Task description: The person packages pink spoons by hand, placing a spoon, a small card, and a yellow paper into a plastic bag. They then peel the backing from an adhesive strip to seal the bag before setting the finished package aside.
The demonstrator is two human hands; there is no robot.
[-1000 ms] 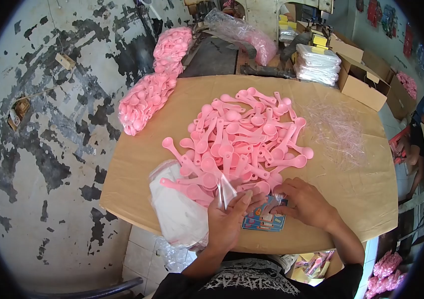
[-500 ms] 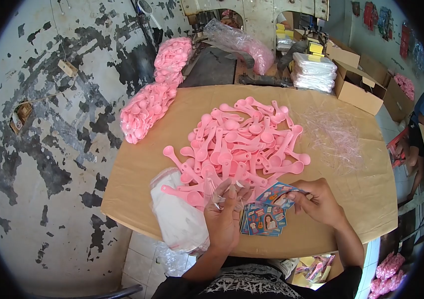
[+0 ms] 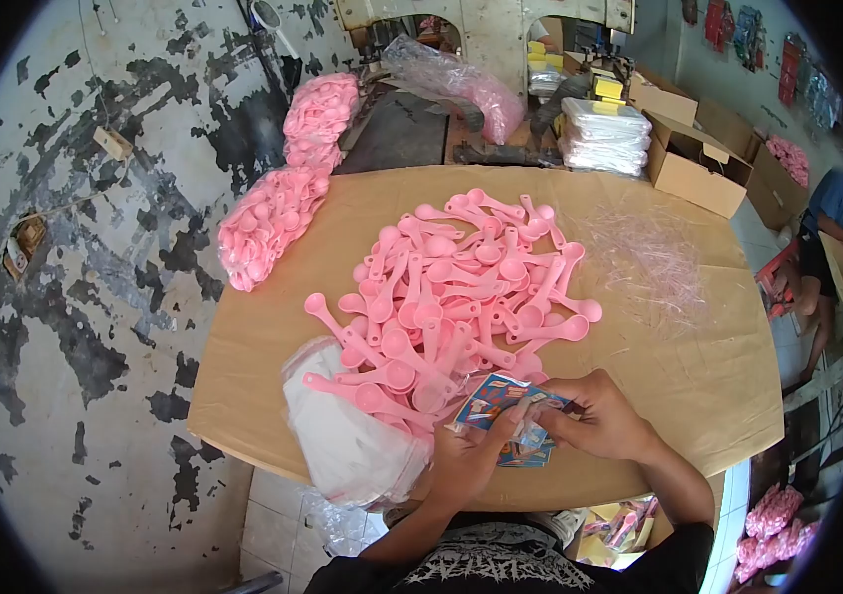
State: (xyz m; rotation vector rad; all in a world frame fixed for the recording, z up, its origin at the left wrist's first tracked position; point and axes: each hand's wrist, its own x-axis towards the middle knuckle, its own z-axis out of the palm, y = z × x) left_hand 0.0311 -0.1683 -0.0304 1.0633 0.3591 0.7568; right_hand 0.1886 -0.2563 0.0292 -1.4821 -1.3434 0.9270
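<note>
A blue printed card (image 3: 493,396) is between my two hands, together with a clear plastic bag whose outline is hard to make out. My left hand (image 3: 471,457) is closed on the bag, thumb on top. On the right, my right hand (image 3: 595,416) pinches the card's right end. Below them a stack of similar cards (image 3: 530,456) lies on the table, partly hidden by my hands. Just beyond is a large heap of pink plastic spoons (image 3: 471,277). A pile of white clear-film bags (image 3: 352,436) lies left of my left hand, under a few spoons.
The brown-covered table (image 3: 263,396) holds bagged pink spoons (image 3: 273,223) at the back left and thin plastic strips (image 3: 649,262) at the right. Behind it are stacked packets (image 3: 604,136) and open cardboard boxes (image 3: 703,163). A person (image 3: 827,238) is at the far right.
The card in my right hand has moved left to meet the clear bag in my left hand. The view has shifted slightly to the right.
</note>
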